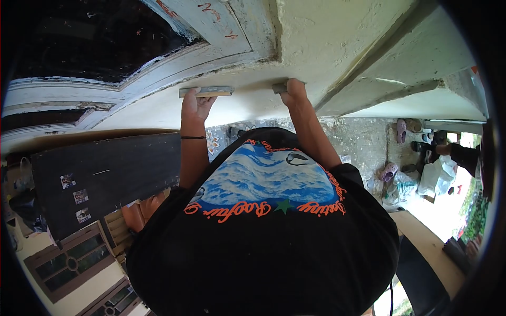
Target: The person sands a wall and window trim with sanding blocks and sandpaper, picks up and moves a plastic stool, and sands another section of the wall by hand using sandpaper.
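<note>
My left hand is closed around a long, flat float-like tool, with its palm side partly showing. The tool lies against or very near the pale plastered wall. To its right, my right hand grips a smaller grey tool at the wall surface. That tool's exact shape is partly hidden by the fingers. A gap of bare wall separates the two tools. Above them runs the weathered pale frame of a dark window or door panel.
A dark board with small pictures stands at the left. Worn floor shows below the wall. Pink clogs, plastic bags and part of another person are at the right. A raised ridge crosses the wall.
</note>
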A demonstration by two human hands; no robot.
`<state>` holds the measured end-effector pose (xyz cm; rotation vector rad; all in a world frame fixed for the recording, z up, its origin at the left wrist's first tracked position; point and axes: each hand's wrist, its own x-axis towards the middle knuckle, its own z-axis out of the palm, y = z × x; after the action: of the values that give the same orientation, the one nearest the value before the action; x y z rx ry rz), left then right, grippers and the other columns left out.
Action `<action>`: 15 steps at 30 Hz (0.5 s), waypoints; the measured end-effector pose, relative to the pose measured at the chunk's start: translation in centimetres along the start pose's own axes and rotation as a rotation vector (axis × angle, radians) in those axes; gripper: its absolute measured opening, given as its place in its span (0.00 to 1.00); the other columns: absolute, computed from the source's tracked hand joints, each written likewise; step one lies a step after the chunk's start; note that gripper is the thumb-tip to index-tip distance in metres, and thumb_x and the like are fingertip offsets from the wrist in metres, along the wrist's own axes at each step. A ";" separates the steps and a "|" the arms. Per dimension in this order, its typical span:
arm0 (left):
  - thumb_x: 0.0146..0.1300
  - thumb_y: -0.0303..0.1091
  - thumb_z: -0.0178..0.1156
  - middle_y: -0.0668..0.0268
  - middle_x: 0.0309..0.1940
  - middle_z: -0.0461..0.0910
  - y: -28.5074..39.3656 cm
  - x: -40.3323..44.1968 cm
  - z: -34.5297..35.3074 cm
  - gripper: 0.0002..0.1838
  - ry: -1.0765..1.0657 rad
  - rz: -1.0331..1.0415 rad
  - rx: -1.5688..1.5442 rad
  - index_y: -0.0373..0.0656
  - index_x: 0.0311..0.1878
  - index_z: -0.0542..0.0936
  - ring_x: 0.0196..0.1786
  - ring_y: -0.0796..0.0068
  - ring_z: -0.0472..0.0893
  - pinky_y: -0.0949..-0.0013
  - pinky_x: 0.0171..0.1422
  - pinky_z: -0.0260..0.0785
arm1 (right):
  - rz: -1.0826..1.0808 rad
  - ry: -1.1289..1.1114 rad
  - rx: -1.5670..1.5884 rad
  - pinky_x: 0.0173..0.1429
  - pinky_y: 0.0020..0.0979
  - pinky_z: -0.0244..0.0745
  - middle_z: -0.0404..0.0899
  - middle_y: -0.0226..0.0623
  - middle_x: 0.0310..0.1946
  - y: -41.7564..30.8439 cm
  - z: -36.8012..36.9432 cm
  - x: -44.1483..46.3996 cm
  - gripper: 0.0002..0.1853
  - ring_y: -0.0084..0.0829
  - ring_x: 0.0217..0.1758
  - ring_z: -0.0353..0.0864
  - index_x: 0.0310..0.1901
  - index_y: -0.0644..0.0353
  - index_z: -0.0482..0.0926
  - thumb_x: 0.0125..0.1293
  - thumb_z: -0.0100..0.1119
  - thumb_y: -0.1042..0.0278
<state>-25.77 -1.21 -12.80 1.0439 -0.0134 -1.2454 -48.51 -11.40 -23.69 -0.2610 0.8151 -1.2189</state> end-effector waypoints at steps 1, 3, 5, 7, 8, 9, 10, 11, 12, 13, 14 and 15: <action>0.58 0.25 0.41 0.48 0.52 0.59 0.2 0.2 0.2 0.18 -0.014 -0.020 0.015 0.32 0.52 0.57 0.58 0.51 0.61 0.44 0.61 0.55 | -0.007 -0.008 -0.005 0.34 0.40 0.69 0.70 0.41 0.43 0.4 -0.5 0.6 0.16 0.39 0.40 0.71 0.50 0.59 0.64 0.61 0.31 0.76; 0.57 0.26 0.42 0.48 0.52 0.60 0.4 0.0 0.4 0.19 -0.001 -0.009 0.020 0.31 0.52 0.57 0.58 0.51 0.61 0.45 0.61 0.55 | 0.027 -0.064 0.003 0.35 0.40 0.69 0.71 0.41 0.43 1.3 -1.3 0.1 0.16 0.38 0.41 0.72 0.50 0.59 0.65 0.62 0.32 0.73; 0.57 0.26 0.42 0.47 0.51 0.60 0.4 -0.3 0.8 0.19 0.012 0.005 0.020 0.31 0.52 0.56 0.57 0.51 0.61 0.46 0.61 0.55 | 0.066 -0.088 0.019 0.36 0.39 0.70 0.71 0.41 0.43 0.7 -1.0 -0.4 0.16 0.38 0.41 0.72 0.50 0.58 0.65 0.63 0.32 0.72; 0.59 0.28 0.40 0.48 0.52 0.62 0.7 -1.1 0.8 0.17 0.042 -0.004 0.047 0.33 0.52 0.59 0.56 0.52 0.64 0.47 0.62 0.54 | 0.110 -0.106 0.048 0.37 0.39 0.70 0.71 0.40 0.44 0.4 0.1 -1.1 0.16 0.38 0.42 0.72 0.50 0.58 0.65 0.63 0.33 0.70; 0.59 0.28 0.40 0.48 0.52 0.62 0.8 -1.1 0.4 0.17 0.043 -0.005 0.047 0.33 0.52 0.59 0.56 0.52 0.64 0.47 0.62 0.54 | 0.109 -0.046 0.063 0.39 0.39 0.70 0.71 0.40 0.45 0.2 0.6 -1.4 0.15 0.38 0.44 0.72 0.51 0.57 0.65 0.64 0.33 0.70; 0.59 0.28 0.41 0.49 0.51 0.63 1.0 -0.9 0.0 0.17 0.000 0.003 0.063 0.33 0.51 0.60 0.56 0.53 0.65 0.48 0.62 0.55 | 0.103 0.012 0.078 0.41 0.39 0.70 0.71 0.40 0.46 -0.1 0.8 -1.4 0.15 0.37 0.45 0.72 0.51 0.57 0.65 0.64 0.33 0.69; 0.59 0.28 0.41 0.50 0.50 0.64 1.0 -0.7 0.0 0.17 -0.046 0.012 0.078 0.34 0.51 0.60 0.55 0.54 0.66 0.49 0.62 0.55 | 0.096 0.010 0.075 0.41 0.39 0.70 0.71 0.40 0.46 0.5 -0.1 -0.7 0.15 0.37 0.45 0.72 0.51 0.57 0.65 0.64 0.33 0.69; 0.59 0.28 0.41 0.50 0.50 0.64 0.9 -0.6 0.1 0.17 -0.051 0.010 0.074 0.34 0.51 0.60 0.55 0.54 0.66 0.49 0.62 0.55 | 0.132 -0.021 0.077 0.44 0.40 0.69 0.70 0.40 0.46 1.4 -1.5 -0.2 0.15 0.37 0.46 0.71 0.51 0.58 0.65 0.64 0.33 0.69; 0.59 0.29 0.41 0.50 0.50 0.65 0.5 -0.7 0.0 0.17 -0.018 0.022 0.087 0.34 0.51 0.60 0.56 0.54 0.66 0.50 0.62 0.55 | 0.174 -0.048 0.074 0.47 0.40 0.69 0.70 0.40 0.47 1.3 -1.8 -0.8 0.15 0.37 0.47 0.71 0.51 0.58 0.65 0.64 0.34 0.68; 0.59 0.30 0.42 0.51 0.50 0.65 0.3 -0.8 0.1 0.17 0.012 0.038 0.099 0.35 0.51 0.60 0.56 0.55 0.66 0.51 0.62 0.56 | 0.124 0.003 0.159 0.52 0.41 0.67 0.68 0.40 0.49 1.2 -2.0 -1.2 0.15 0.37 0.50 0.69 0.52 0.59 0.63 0.64 0.34 0.68; 0.59 0.30 0.42 0.51 0.50 0.65 0.1 -1.0 0.2 0.17 0.011 0.048 0.089 0.35 0.51 0.60 0.56 0.55 0.66 0.51 0.62 0.56 | 0.125 -0.009 0.152 0.52 0.41 0.67 0.68 0.40 0.49 0.7 -2.1 -1.3 0.15 0.37 0.50 0.69 0.52 0.59 0.63 0.64 0.34 0.68; 0.59 0.30 0.42 0.51 0.50 0.65 0.0 -1.3 0.3 0.17 -0.013 0.042 0.090 0.35 0.51 0.61 0.56 0.55 0.66 0.51 0.62 0.56 | 0.138 0.000 0.137 0.53 0.42 0.66 0.67 0.40 0.50 -0.5 -1.0 -2.0 0.16 0.38 0.51 0.68 0.52 0.60 0.63 0.63 0.34 0.71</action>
<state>-26.43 -0.39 -11.88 1.1073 -0.1019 -1.2222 -49.76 -9.52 -23.26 -0.0912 0.7342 -1.1391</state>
